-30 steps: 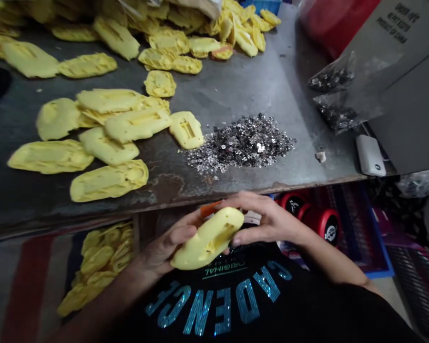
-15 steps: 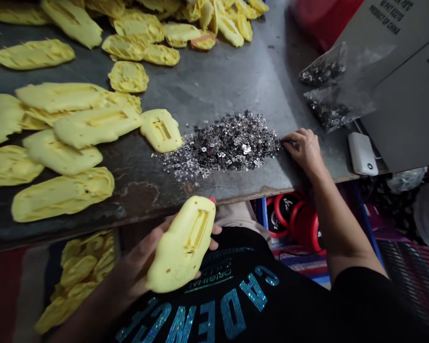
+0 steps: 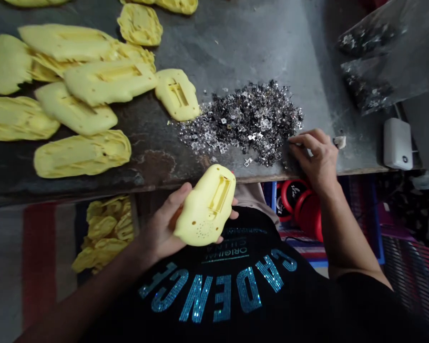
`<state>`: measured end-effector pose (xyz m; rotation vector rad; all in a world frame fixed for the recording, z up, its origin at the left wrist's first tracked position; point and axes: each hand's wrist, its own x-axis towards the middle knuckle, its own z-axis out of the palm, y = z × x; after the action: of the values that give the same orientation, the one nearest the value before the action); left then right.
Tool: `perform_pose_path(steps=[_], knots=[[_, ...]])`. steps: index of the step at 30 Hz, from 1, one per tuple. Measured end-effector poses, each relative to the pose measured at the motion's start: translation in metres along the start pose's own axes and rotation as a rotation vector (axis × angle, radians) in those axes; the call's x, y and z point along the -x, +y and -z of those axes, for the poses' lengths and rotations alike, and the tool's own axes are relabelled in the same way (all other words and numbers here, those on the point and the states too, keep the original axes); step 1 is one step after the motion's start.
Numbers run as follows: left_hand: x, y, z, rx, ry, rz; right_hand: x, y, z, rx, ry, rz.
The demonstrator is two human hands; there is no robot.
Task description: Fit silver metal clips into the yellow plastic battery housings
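Note:
My left hand (image 3: 168, 224) is wrapped round a yellow plastic casing (image 3: 203, 212), held in front of my shirt near the table's front edge. Its outer face is up, showing a long rectangular slot and a patch of small holes. On the table lies a pile of small shiny metal pieces (image 3: 250, 119). At the pile's lower right edge, my right hand (image 3: 316, 155) has thumb and fingertips pinched low over the tabletop. Whatever is between those fingertips is too small to make out. A small white lump (image 3: 339, 142) sits just right of that hand.
Several yellow casings (image 3: 107, 81) cover the table's left side. Plastic bags of metal pieces (image 3: 368, 83) and a white power bank (image 3: 398, 145) are at the right. Below the edge are a crate with red round items (image 3: 307, 214) and more yellow parts (image 3: 107, 228).
The view has tilted down, so the table appears higher. My right hand has slid along the pile's edge toward the table front. The casing in my left hand has come nearer the table edge.

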<state>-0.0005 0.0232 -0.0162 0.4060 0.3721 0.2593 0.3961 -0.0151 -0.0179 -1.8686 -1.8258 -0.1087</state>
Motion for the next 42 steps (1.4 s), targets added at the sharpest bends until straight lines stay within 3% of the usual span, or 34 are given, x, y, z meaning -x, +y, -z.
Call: perform_pose_path(steps=[3, 7, 11, 16, 22, 28, 33, 39, 42], knots=[[0.001, 0.000, 0.004, 0.035, 0.041, 0.012, 0.014, 0.008, 0.011, 0.037, 0.006, 0.015], [-0.003, 0.000, 0.007, 0.049, 0.052, -0.005, 0.041, -0.003, 0.023, -0.007, 0.079, -0.029], [-0.008, 0.001, 0.005, 0.015, 0.097, -0.017, 0.054, -0.020, 0.023, -0.012, -0.029, -0.057], [-0.006, 0.001, 0.001, -0.011, 0.118, 0.004, 0.048, -0.021, 0.017, -0.025, -0.050, -0.025], [-0.006, -0.001, -0.002, 0.028, 0.125, -0.018, 0.046, -0.020, 0.022, -0.035, -0.066, -0.083], [-0.009, 0.003, -0.012, 0.024, 0.081, -0.009, 0.040, -0.019, 0.017, -0.008, -0.076, -0.009], [-0.010, 0.007, -0.015, -0.033, 0.135, -0.010, 0.036, -0.011, 0.022, 0.016, -0.096, -0.036], [-0.012, 0.006, -0.015, -0.071, 0.154, -0.001, 0.031, -0.018, 0.021, -0.034, -0.182, 0.100], [-0.012, 0.006, -0.014, -0.081, 0.153, 0.004, 0.033, -0.013, 0.020, -0.023, -0.149, 0.090]])
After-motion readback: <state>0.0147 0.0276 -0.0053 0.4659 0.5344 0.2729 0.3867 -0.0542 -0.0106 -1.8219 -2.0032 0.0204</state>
